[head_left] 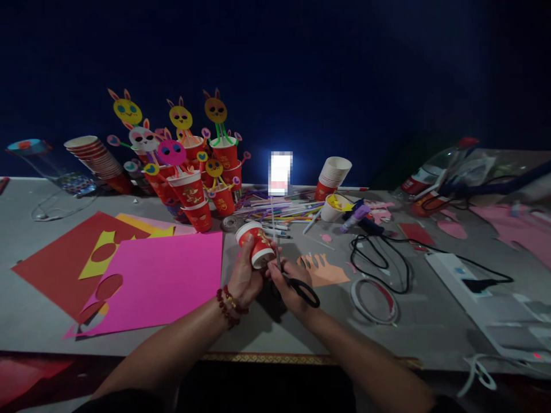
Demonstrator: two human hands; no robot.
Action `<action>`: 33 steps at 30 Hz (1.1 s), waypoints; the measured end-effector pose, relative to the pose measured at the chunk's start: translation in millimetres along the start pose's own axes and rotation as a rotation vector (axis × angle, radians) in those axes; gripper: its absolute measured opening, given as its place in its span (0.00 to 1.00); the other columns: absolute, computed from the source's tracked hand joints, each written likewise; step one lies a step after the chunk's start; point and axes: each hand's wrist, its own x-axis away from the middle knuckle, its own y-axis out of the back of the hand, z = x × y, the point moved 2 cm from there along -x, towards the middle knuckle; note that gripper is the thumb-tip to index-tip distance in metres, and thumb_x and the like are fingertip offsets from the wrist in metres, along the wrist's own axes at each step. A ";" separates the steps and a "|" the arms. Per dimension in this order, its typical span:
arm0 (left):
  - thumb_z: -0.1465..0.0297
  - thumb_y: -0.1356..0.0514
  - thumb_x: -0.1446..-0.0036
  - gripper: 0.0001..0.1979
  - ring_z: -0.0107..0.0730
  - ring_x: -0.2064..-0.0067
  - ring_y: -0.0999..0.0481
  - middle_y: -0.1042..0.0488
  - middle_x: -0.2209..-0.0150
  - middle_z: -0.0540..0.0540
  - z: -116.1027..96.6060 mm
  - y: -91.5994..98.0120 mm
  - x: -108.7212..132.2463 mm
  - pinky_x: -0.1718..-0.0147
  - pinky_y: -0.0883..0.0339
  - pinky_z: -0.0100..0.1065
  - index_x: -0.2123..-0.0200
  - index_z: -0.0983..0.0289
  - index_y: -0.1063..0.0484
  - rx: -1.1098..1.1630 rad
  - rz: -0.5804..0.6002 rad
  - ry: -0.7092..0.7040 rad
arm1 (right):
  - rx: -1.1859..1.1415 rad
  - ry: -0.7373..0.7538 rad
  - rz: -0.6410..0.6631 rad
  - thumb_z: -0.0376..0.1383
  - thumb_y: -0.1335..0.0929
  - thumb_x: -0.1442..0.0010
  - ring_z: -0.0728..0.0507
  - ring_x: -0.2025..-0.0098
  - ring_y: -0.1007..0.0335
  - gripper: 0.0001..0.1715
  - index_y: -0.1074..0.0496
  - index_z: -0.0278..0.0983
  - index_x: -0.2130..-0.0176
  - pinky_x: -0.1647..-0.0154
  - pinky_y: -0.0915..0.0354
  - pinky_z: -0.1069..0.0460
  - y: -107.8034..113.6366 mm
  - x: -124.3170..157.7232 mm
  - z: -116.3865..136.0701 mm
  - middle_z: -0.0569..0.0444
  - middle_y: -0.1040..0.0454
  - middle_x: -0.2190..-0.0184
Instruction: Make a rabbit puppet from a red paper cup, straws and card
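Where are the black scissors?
In the head view, near the middle, the black scissors are in the right hand, beside the red cup in the left hand.

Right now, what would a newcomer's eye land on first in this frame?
At centre, the left hand grips a red paper cup tipped on its side, while the right hand holds black-handled scissors close against it. Behind them to the left stands a cluster of bunny-faced cup figures. A large pink sheet with cut-out holes lies left of the hands on the grey table.
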 end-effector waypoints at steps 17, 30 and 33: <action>0.62 0.34 0.48 0.22 0.35 0.66 0.23 0.21 0.59 0.59 -4.2 -5.1 6.2 0.72 0.32 0.30 0.52 0.67 0.27 0.014 0.270 0.148 | -0.135 -0.080 -0.085 0.44 0.38 0.32 0.46 0.74 0.26 0.20 0.28 0.40 0.71 0.71 0.33 0.53 13.6 -3.9 -3.2 0.55 0.23 0.76; 0.65 0.34 0.47 0.19 0.41 0.61 0.22 0.21 0.60 0.60 -11.4 -9.1 5.1 0.64 0.29 0.36 0.55 0.69 0.26 -0.041 0.245 0.088 | 0.128 0.076 -0.097 0.42 0.39 0.32 0.44 0.71 0.26 0.20 0.30 0.40 0.74 0.68 0.35 0.51 19.3 -5.4 -3.4 0.53 0.23 0.75; 0.65 0.35 0.45 0.14 0.35 0.64 0.22 0.20 0.65 0.57 -12.1 -6.5 3.4 0.64 0.29 0.33 0.59 0.68 0.25 -0.065 0.151 0.035 | 0.228 0.183 -0.094 0.41 0.39 0.33 0.43 0.67 0.26 0.19 0.30 0.39 0.72 0.64 0.36 0.50 19.0 -4.9 -1.4 0.50 0.22 0.72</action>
